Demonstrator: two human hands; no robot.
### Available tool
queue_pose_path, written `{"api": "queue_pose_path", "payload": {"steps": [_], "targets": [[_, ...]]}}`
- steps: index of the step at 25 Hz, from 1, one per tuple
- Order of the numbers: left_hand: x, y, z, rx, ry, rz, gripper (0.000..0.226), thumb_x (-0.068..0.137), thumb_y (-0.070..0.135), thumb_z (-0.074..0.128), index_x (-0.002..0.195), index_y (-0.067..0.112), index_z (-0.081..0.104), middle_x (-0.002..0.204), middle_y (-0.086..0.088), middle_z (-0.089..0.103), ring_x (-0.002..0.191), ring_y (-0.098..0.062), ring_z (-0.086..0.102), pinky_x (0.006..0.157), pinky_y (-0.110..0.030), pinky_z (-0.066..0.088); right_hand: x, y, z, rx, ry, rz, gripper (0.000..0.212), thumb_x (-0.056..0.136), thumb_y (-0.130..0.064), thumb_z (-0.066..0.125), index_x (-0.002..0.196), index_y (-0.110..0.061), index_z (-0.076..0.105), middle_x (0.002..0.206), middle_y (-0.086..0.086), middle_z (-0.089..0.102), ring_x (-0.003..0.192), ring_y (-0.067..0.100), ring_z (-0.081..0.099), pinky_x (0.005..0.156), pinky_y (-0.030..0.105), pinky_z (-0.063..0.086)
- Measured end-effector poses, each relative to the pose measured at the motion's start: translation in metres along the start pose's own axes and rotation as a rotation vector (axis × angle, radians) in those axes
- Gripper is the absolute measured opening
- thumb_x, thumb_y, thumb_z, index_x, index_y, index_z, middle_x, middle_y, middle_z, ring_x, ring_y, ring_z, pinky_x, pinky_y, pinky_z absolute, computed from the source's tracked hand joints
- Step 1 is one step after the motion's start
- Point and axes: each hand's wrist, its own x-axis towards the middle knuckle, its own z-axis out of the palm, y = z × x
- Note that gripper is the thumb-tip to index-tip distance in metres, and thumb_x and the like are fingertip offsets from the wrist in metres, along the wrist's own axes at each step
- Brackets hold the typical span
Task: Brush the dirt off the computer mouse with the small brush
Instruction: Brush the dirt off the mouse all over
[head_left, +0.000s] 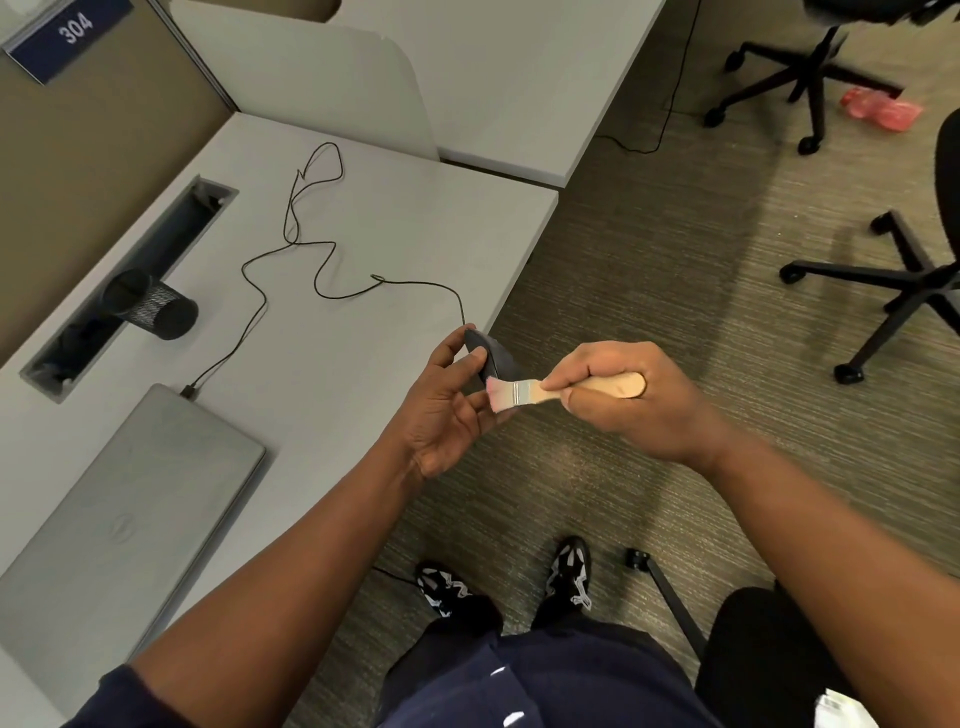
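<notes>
Grey bench (363, 218) carries a closed laptop (119, 525), with a mesh pen cup (156, 309) beyond the laptop. Off the bench edge, right of the laptop, the left hand (441, 405) grips the black computer mouse (488, 356), cable (311, 249) trailing back to the laptop. The right hand (618, 395) grips the small brush (550, 391); its bristles touch the computer mouse.

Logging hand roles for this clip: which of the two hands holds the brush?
The right hand grips the brush by its wooden handle; the left hand holds the mouse.
</notes>
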Motion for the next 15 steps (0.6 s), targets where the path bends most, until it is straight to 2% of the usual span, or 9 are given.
{"api": "queue_pose_path", "payload": {"steps": [3,6,9,11,13,15], "targets": [[-0.002,-0.001,0.0,-0.06,-0.021,-0.009,0.051,0.088,0.019,0.07,0.138,0.021,0.059,0.122,-0.014,0.072,0.116,-0.042,0.068,0.076,-0.045,0.068,-0.001,0.002,-0.005,-0.021,-0.004,0.031,0.025,0.09,0.014,0.065,0.097,-0.006,0.08,0.089,0.017,0.073,0.061,0.018,0.057,0.051,0.026,0.042],[-0.003,0.001,-0.003,-0.096,-0.048,-0.022,0.044,0.09,0.018,0.069,0.133,0.019,0.061,0.123,-0.018,0.071,0.113,-0.043,0.071,0.069,-0.043,0.067,-0.004,0.007,-0.008,-0.049,0.026,0.038,0.027,0.089,0.011,0.065,0.095,-0.009,0.081,0.09,0.012,0.073,0.066,0.015,0.06,0.055,0.026,0.045],[-0.001,0.0,-0.006,-0.086,-0.094,-0.024,0.046,0.089,0.016,0.072,0.134,0.018,0.061,0.121,-0.019,0.073,0.114,-0.043,0.072,0.079,-0.052,0.066,-0.005,0.013,-0.009,-0.063,0.09,0.072,0.029,0.09,0.011,0.065,0.095,-0.013,0.081,0.088,0.005,0.072,0.065,0.009,0.059,0.055,0.022,0.045],[-0.001,-0.002,-0.007,-0.052,-0.12,-0.028,0.061,0.083,0.015,0.078,0.139,0.019,0.057,0.127,-0.019,0.072,0.119,-0.044,0.07,0.089,-0.057,0.063,-0.004,0.015,-0.01,-0.063,0.159,0.094,0.029,0.091,0.007,0.066,0.097,-0.017,0.08,0.083,-0.001,0.071,0.06,0.006,0.056,0.051,0.021,0.042],[0.001,-0.004,-0.009,-0.003,-0.143,-0.04,0.074,0.079,0.014,0.08,0.147,0.023,0.052,0.141,-0.021,0.065,0.125,-0.047,0.065,0.096,-0.059,0.059,-0.002,0.013,-0.012,-0.007,0.234,0.093,0.027,0.09,0.001,0.069,0.1,-0.022,0.078,0.081,0.0,0.07,0.062,0.014,0.056,0.052,0.026,0.043],[0.002,-0.004,-0.011,0.03,-0.17,-0.05,0.074,0.085,0.011,0.076,0.151,0.026,0.05,0.152,-0.021,0.055,0.131,-0.051,0.06,0.095,-0.06,0.059,0.0,0.008,-0.014,0.134,0.288,0.089,0.021,0.087,-0.007,0.072,0.099,-0.023,0.075,0.085,0.013,0.072,0.072,0.027,0.061,0.063,0.037,0.05]]}}
